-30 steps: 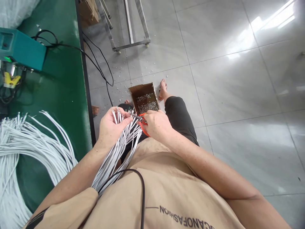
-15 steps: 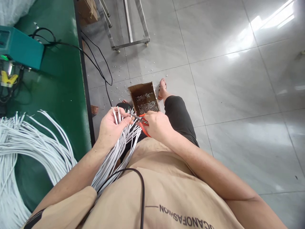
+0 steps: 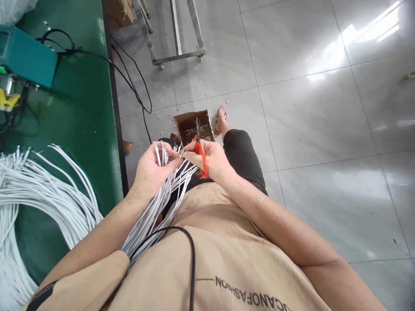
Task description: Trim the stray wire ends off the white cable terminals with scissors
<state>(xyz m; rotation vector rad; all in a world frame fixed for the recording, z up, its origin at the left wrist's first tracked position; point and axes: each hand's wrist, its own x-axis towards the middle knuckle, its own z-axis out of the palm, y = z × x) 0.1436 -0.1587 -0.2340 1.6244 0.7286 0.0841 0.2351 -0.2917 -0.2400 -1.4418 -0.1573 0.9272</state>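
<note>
My left hand (image 3: 155, 166) is closed around the ends of several white cables (image 3: 158, 201), which hang down across my lap. Some cable tips stick up between its fingers. In my right hand (image 3: 214, 162) is a pair of scissors with orange handles (image 3: 203, 160), its blades pointing up and away from me. The right thumb and forefinger pinch at a cable end beside the left fingertips; what exactly lies between them is too small to make out. Below the hands, a cardboard box (image 3: 210, 117) on the floor holds many small cut bits.
To the left, a green table (image 3: 87, 121) carries a large coil of white cables (image 3: 58, 190) and a teal machine (image 3: 30, 56). Black cords run off its edge. A metal stand on casters (image 3: 181, 56) stands ahead. Small bits are scattered over the tiled floor.
The scissors have swung from pointing left at the cable ends to pointing up. My right fingertips have come to the cable ends by the left hand.
</note>
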